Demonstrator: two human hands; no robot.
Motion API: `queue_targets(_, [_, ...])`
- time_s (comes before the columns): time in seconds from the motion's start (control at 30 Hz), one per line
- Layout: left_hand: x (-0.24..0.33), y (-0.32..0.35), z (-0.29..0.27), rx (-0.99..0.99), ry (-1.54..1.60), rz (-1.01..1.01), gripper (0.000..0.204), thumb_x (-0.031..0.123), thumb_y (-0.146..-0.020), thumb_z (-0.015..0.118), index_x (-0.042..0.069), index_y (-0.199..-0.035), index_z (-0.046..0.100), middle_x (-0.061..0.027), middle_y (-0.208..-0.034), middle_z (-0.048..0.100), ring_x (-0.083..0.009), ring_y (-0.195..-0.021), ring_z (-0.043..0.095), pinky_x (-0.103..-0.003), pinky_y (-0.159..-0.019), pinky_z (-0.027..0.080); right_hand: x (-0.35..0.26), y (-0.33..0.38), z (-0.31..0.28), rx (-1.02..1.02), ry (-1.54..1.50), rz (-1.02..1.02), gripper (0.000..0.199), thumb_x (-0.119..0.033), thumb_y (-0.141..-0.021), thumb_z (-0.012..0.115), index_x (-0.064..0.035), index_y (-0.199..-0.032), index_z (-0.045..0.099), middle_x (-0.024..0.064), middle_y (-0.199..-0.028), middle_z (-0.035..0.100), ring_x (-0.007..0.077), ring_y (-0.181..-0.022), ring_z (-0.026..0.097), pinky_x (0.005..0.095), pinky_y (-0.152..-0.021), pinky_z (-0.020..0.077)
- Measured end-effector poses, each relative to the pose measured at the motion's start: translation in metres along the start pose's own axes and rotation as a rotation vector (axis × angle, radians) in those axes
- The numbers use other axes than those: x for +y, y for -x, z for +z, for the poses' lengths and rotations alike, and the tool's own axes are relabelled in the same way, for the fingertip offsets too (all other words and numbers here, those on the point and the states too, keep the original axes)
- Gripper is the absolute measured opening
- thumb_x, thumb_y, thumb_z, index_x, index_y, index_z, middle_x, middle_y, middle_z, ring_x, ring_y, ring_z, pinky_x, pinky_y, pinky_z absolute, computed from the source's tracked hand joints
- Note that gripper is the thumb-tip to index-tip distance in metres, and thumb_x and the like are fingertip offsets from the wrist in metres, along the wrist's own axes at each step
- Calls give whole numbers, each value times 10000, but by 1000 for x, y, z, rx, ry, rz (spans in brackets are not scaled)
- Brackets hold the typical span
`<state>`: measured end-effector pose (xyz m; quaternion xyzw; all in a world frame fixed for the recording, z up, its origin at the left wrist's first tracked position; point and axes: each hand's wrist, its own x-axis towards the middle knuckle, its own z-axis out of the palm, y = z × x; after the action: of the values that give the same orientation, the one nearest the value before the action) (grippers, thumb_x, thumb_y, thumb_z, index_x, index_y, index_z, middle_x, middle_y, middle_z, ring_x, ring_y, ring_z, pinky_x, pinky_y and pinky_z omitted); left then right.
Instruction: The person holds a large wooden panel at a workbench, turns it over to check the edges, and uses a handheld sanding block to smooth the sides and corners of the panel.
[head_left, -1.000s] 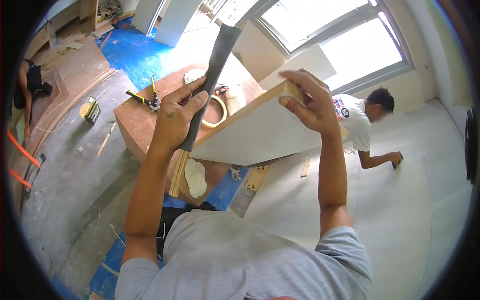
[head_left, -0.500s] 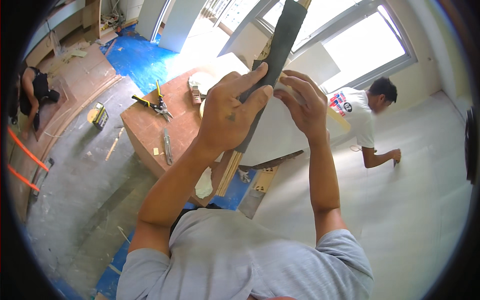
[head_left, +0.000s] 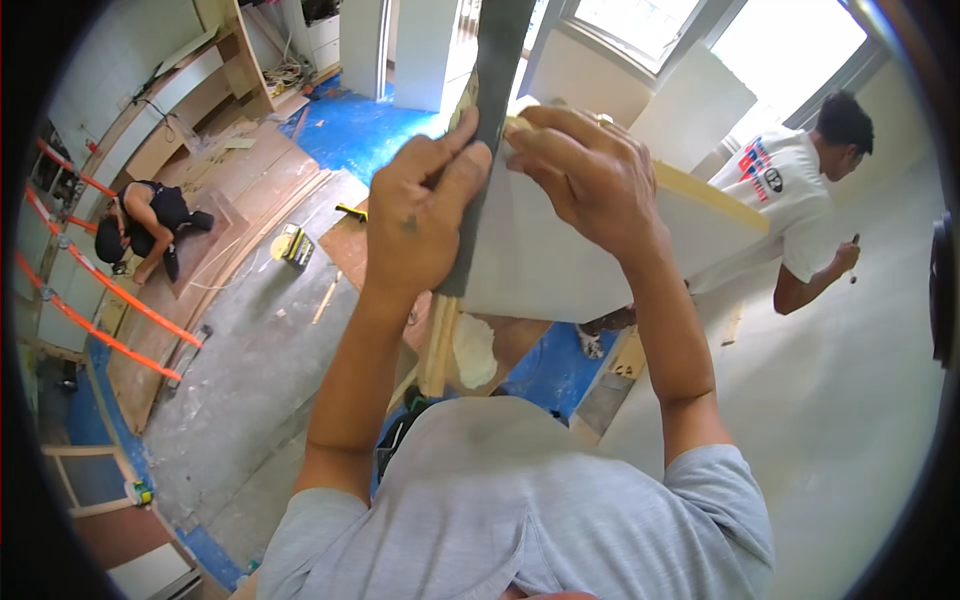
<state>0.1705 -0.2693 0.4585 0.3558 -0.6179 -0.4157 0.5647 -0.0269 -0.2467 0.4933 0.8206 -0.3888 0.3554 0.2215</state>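
Note:
A long dark grey strip (head_left: 497, 75) runs upright along a layered wooden board (head_left: 440, 345). My left hand (head_left: 412, 225) is closed on the strip, thumb and forefinger pressing its face. Just right of it, my right hand (head_left: 600, 180) is raised with its fingers pinched together beside the strip. What the right fingertips hold is largely hidden; something pale yellow shows at them. Below the right hand stands a white panel (head_left: 530, 260) with a pale wood-coloured edge (head_left: 712, 196), which runs out from behind the hand toward the right.
A person in a white shirt (head_left: 800, 225) stands close on the right, holding a small tool. Another person (head_left: 150, 225) crouches at far left, behind orange rails (head_left: 115, 285). A yellow-and-black box (head_left: 292, 246) sits on the floor. Blue sheeting (head_left: 365, 145) covers floor beyond.
My view has swung left, bringing the orange rails in. The pliers and knife on the brown surface are no longer visible. The person in white has raised a hand from the pale surface.

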Motion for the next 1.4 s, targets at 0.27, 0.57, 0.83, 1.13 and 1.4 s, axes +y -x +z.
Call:
queue_targets(0.27, [5, 8, 13, 59, 40, 16, 456, 226, -987, 706, -50, -1347, 659, -82, -958, 734, -89, -860, 631, -229, -783, 505, 8, -1, 4, 12, -70, 59, 92, -179, -867, 738, -178, -957, 718, -8, -940, 714, 247, -838, 709, 400, -706, 545])
queue_targets(0.57, [24, -8, 14, 59, -154, -56, 469, 265, -1003, 662, -58, -1343, 654, -33, -905, 706, -80, -797, 582, -229, -735, 475, 8, 1, 4, -27, -140, 98, 111, -176, -877, 713, -168, -987, 708, 1, -962, 723, 264, -883, 710, 412, -780, 550])
queue_targets(0.83, [13, 28, -26, 166, 351, -123, 408, 195, -1035, 650, 8, -1397, 645, -4, -942, 723, -20, -701, 595, -182, -613, 476, 8, -8, 6, -102, -156, 182, 188, -224, -916, 727, -158, -1087, 691, 35, -1077, 751, 286, -994, 708, 436, -846, 543])
queue_targets(1.13, [-21, 24, -23, 202, 467, -203, 412, 179, -1028, 653, 15, -1406, 641, 7, -934, 710, -8, -666, 570, -168, -577, 451, -1, -19, -4, -342, -64, 231, 331, -257, -957, 702, -217, -1283, 670, 75, -1134, 694, 343, -1013, 690, 463, -871, 535])
queue_targets(1.4, [-81, 39, -44, 38, 578, -287, 394, 151, -1025, 641, 8, -1392, 650, 18, -851, 676, -19, -628, 540, -192, -539, 431, 24, -22, -7, -442, -324, 59, 294, 20, -877, 733, -144, -1120, 731, 105, -1322, 599, 281, -1100, 670, 381, -899, 568])
